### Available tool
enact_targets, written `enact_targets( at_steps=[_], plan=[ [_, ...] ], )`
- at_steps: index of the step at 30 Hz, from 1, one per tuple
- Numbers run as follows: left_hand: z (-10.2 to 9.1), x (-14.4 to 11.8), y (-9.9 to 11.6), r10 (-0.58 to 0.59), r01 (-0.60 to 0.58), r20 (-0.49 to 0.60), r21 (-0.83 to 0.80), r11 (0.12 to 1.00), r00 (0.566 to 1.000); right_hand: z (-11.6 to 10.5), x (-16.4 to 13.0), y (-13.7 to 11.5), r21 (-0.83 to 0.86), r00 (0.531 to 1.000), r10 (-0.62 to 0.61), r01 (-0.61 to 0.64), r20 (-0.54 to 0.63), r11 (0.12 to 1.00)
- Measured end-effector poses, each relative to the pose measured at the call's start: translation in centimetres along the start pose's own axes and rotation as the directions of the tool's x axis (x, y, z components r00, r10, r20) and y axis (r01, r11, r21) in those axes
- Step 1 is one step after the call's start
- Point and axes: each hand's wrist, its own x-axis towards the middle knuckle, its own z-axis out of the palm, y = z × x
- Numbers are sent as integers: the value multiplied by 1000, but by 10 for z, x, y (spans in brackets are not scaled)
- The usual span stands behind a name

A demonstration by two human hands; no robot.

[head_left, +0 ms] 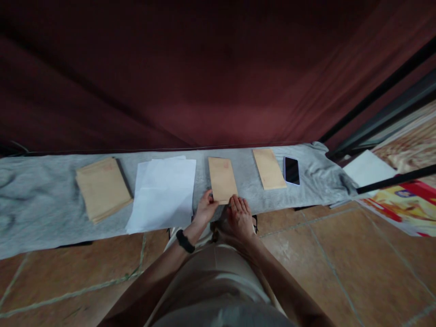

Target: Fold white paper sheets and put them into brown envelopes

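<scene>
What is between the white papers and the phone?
In the head view, two brown envelopes lie between the white papers and the phone: one touched by both hands, the other right beside the phone.

A long grey felt-like cloth (41, 190) is spread on the tiled floor (323, 254). On it are laid a brown envelope stack (102, 188), white paper sheets (165, 193), two single tan envelopes (222, 178) (269, 168) and a black smartphone (292, 170).

Left hand (205, 209) and right hand (240, 217), low, fingers forward.
</scene>
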Motion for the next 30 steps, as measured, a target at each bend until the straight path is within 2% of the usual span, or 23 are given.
enact_targets(
  at_steps=[4,6,7,8,9,11,12,14,17,19,22,27,30],
  plan=[
    [13,-7,12,87,-87,23,19,996,996,-6,16,-2,116,989,147,-148,16,982],
    [19,-12,20,157,-158,63,25,987,986,-11,26,1,257,959,280,-281,41,925],
    [20,-14,23,189,-191,75,29,981,979,-12,32,3,363,933,357,-350,52,863],
    [21,-15,26,212,-215,74,35,976,975,-13,37,5,504,897,437,-410,69,761],
    [21,-15,27,227,-230,56,49,972,972,-14,41,7,649,856,508,-442,98,619],
    [19,-13,26,235,-232,-16,86,969,972,-12,48,7,850,792,583,-423,180,313],
    [17,-11,24,226,-222,-41,87,971,973,-11,49,6,899,775,586,-402,235,171],
    [15,-6,16,191,-190,-35,35,981,981,-7,50,3,916,761,538,-399,362,-53],
    [12,0,3,130,-127,19,-95,987,991,-2,47,0,843,744,399,-445,536,-302],
    [10,4,-5,101,-97,23,-128,987,995,0,44,1,798,725,344,-491,596,-348],
    [6,11,-12,80,-81,-3,-53,995,997,2,42,5,744,678,313,-570,666,-348],
    [-5,25,-10,76,-76,5,180,981,997,3,41,7,676,630,246,-670,736,-307],
    [-14,27,-2,147,-144,25,416,898,989,2,40,5,664,619,240,-705,748,-251]
  ],
)
